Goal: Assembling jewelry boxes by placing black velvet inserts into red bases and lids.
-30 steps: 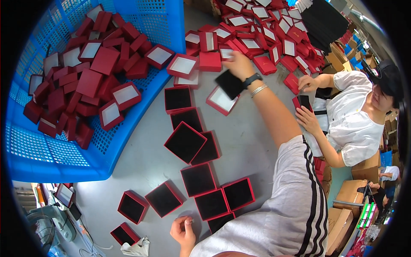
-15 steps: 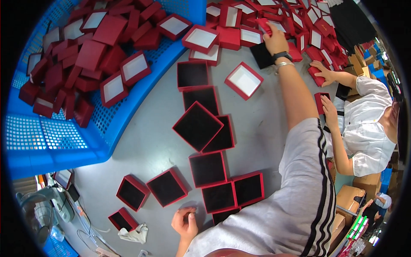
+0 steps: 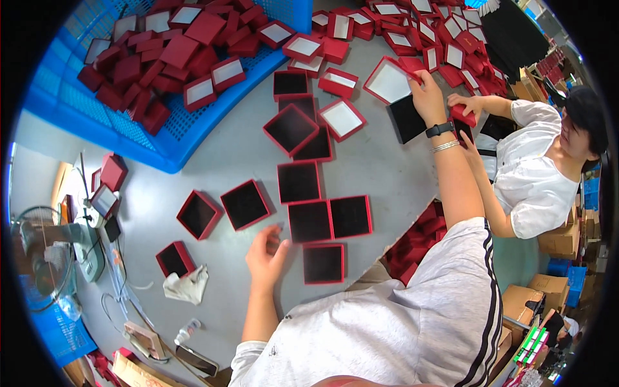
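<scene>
the right hand [image 3: 425, 87] pinches the red rim of a white-lined square lid [image 3: 390, 82] far up the grey table [image 3: 213, 164]; the left hand [image 3: 265, 253] rests loosely open near black-lined box bases [image 3: 309, 220]. at full reach the light cardboard lid could slip (thin rim, smooth finish).

Open red white-lined box lid [image 3: 389, 81], tilted, beside black insert [image 3: 407, 119].

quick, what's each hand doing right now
Left hand: open, resting on the grey table, holding nothing.
Right hand: gripping a flat black square insert.
</scene>
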Demonstrator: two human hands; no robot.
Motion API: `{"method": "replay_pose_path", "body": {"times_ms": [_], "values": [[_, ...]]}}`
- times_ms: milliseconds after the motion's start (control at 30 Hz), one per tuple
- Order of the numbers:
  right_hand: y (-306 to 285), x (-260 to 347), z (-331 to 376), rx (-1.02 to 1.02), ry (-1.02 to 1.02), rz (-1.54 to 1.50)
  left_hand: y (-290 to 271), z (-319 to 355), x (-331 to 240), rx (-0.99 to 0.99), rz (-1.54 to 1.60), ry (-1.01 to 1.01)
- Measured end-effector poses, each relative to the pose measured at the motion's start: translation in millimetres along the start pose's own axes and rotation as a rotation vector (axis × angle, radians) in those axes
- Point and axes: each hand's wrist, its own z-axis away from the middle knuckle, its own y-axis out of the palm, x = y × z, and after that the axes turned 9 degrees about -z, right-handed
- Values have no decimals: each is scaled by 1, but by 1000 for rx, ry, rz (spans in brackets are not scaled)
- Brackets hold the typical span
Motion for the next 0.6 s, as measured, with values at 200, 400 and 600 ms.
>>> {"method": "replay_pose_path", "body": {"times_ms": [200, 400, 600], "values": [[-34, 12, 89, 77, -204, -134, 0, 38, 0, 162, 5, 100], [-48, 81, 286, 278, -399, -209, 27, 92, -23, -25, -7, 226], [-23, 61, 355, 427, -995, -7, 40, 99, -16, -12, -288, 286]]}}
